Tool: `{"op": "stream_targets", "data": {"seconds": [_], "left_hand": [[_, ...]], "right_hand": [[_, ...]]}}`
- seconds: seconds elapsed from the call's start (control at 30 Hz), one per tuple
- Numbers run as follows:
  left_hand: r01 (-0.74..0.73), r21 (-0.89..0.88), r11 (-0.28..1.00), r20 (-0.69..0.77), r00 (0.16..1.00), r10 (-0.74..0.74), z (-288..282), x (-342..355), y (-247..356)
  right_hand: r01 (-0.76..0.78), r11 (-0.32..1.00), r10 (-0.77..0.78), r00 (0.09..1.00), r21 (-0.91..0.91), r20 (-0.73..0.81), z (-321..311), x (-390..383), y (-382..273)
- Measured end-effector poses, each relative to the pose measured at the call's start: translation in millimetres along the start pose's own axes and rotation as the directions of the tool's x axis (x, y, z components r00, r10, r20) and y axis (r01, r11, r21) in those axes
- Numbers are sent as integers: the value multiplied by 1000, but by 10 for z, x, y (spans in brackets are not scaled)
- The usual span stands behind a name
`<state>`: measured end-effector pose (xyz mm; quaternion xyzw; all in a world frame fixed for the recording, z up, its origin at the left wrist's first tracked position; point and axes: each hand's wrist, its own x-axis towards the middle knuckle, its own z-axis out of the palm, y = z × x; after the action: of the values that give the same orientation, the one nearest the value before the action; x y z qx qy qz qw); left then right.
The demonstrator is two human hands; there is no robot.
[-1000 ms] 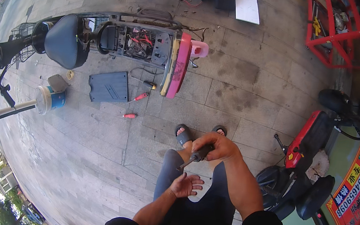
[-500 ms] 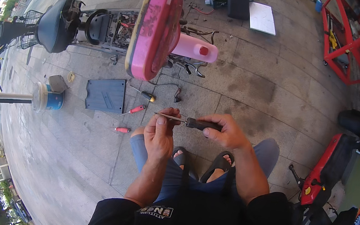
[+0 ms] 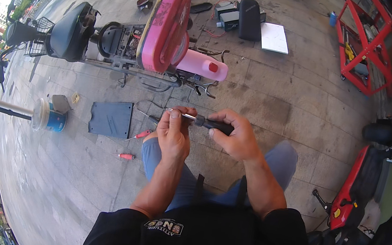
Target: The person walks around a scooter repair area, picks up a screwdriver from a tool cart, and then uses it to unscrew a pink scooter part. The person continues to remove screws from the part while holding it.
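Observation:
At the centre, above my lap, my right hand (image 3: 234, 141) grips the black handle of a screwdriver (image 3: 220, 126), held level. My left hand (image 3: 172, 136) has thumb and fingers pinched on the metal shaft near its tip; whether a small part is there too I cannot make out. Just beyond them on the paving lies a dark flat panel (image 3: 110, 118), with two red-handled screwdrivers (image 3: 126, 156) beside it and a cord partly hidden behind my hands. Farther off stands a partly stripped scooter (image 3: 70, 30) with a pink rear part (image 3: 163, 29).
A bucket (image 3: 50, 116) and a pole stand at the left. A red tool cart (image 3: 365, 72) is at the upper right, and a red two-wheeler (image 3: 351, 184) at the right edge. Removed parts (image 3: 248, 18) and a white sheet (image 3: 274, 38) lie behind the scooter.
My left hand, open and lower a second ago, has risen onto the screwdriver's shaft. My right hand has turned the tool level. The head view has shifted, and my sandalled feet are now hidden.

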<state>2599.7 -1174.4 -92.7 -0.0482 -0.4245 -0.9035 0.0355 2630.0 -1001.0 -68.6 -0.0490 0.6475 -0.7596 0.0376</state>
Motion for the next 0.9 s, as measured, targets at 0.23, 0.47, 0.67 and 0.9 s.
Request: {"op": "stream_targets", "data": {"seconds": [0.23, 0.47, 0.67, 0.9], "left_hand": [[-17, 1, 1000, 40, 999, 17, 114, 36, 153], [-97, 126, 987, 44, 995, 92, 529, 239, 355], [-717, 644, 266, 374, 598, 709, 553, 610, 870], [-521, 840, -153, 501, 637, 586, 816, 1291, 940]], "right_hand": [[165, 723, -159, 985, 671, -72, 42, 203, -165], [373, 645, -314, 925, 666, -215, 348, 574, -391], [524, 766, -490, 851, 373, -190, -71, 1360, -1227], [585, 800, -598, 796, -137, -93, 17, 1852, -1755]]}}
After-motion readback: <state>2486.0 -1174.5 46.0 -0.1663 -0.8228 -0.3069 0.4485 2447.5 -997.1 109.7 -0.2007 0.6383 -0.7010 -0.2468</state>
